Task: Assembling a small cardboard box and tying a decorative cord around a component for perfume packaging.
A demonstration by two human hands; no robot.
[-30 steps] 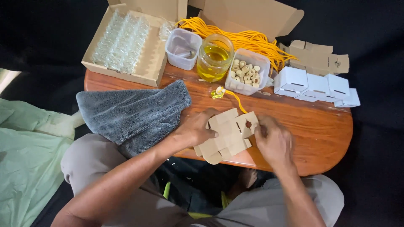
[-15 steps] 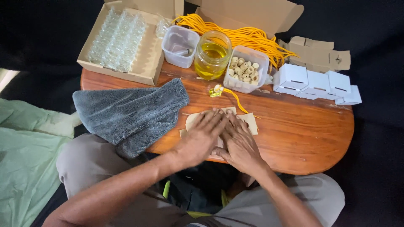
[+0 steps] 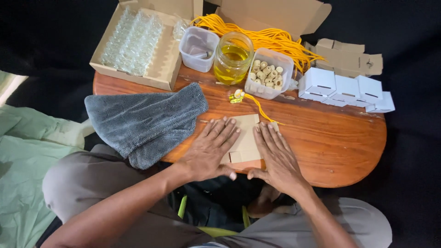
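Going from the left, we see a grey microfibre towel (image 3: 142,121) draped over the near-left edge of the wooden surface (image 3: 330,142), and beyond it an open cardboard box (image 3: 161,69) packed with small clear glass vials (image 3: 131,41). Next comes our left hand (image 3: 212,149), spread flat with fingers wide and holding nothing, its palm pressing on the left part of a flat cardboard box blank (image 3: 245,138) that lies at the near middle of the surface. Our right hand (image 3: 275,154) lies just beside it, equally flat and open, covering the blank's right part, so only a strip of tan card shows between the two hands. We judge the blank to be light, thin and fairly stiff, springy along its scored folds and easy to crease or tear at the tabs; it should slide readily on the polished wood, so it is best taken by its free edges or flaps rather than pinched mid-panel. Far of the hands lie a small vial with a yellow cord (image 3: 239,96), a clear tub (image 3: 198,48), a jar of yellow liquid (image 3: 233,59) and a tub of pale corks (image 3: 268,73), with a heap of yellow cords (image 3: 275,39) behind. At the far right stand folded white boxes (image 3: 342,89) and more flat tan blanks (image 3: 349,57).
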